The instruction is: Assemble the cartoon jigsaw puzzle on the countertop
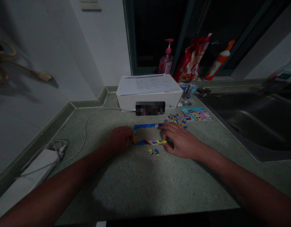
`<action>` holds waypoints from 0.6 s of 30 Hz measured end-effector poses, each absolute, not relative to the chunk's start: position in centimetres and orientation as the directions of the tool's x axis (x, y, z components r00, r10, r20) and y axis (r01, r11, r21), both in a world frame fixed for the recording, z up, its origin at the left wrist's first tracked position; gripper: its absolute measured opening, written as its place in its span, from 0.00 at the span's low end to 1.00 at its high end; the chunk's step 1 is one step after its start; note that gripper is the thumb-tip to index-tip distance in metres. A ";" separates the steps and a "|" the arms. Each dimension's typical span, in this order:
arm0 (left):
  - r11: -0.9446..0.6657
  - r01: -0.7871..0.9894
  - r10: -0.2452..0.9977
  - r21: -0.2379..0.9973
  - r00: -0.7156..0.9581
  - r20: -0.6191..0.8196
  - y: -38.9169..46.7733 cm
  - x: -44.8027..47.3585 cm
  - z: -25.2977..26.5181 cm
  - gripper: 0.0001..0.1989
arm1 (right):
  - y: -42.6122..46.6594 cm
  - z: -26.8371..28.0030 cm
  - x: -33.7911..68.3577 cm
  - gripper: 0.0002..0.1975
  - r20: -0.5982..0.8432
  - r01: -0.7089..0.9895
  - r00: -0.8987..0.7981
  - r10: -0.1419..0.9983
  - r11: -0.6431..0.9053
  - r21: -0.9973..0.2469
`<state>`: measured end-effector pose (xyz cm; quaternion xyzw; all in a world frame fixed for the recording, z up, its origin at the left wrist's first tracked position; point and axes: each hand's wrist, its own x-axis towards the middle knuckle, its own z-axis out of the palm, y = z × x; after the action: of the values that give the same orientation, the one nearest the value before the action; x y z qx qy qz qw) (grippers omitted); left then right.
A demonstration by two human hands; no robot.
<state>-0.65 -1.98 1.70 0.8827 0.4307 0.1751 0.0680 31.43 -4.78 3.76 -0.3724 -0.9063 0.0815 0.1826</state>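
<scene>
A partly joined jigsaw puzzle (145, 125) lies flat on the counter, its blue top, left side and colourful bottom row forming a border around bare countertop. My left hand (121, 137) is curled closed at the puzzle's left edge; what its fingertips hold, if anything, is hidden. At the right end, my right hand (181, 138) has thumb and fingers apart, fingertips by the top corner and thumb near the bottom row. Just below the border lie two loose jigsaw pieces, a yellow piece (150, 151) and a blue-and-orange piece (156, 152).
Behind my right hand is a pile of loose pieces (174, 118), beside a cartoon picture card (197, 114). A white box (126, 100) with papers stands behind the puzzle. Cans (191, 90) and a sink (240, 138) are at right; a power strip (38, 167) and cable lie left.
</scene>
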 end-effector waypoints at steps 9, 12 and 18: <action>-0.629 0.739 0.777 0.241 0.583 0.238 -1.7 -0.8 1.2 0.13 | -4.6 3.3 31.7 0.11 0.256 0.661 -0.664 0.702 0.712 -0.236; -0.635 0.736 0.771 0.234 0.585 0.252 -1.7 -0.9 1.0 0.13 | -4.6 3.3 31.7 0.11 0.255 0.665 -0.662 0.705 0.709 -0.234; -0.651 0.722 0.756 0.232 0.594 0.275 -1.7 -0.8 1.1 0.13 | -4.6 3.3 31.7 0.10 0.251 0.670 -0.661 0.708 0.706 -0.228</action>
<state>-0.81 -1.75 1.14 0.8914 0.4147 0.1764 0.0482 31.71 -4.58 3.30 -0.3788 -0.9094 0.0576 0.1620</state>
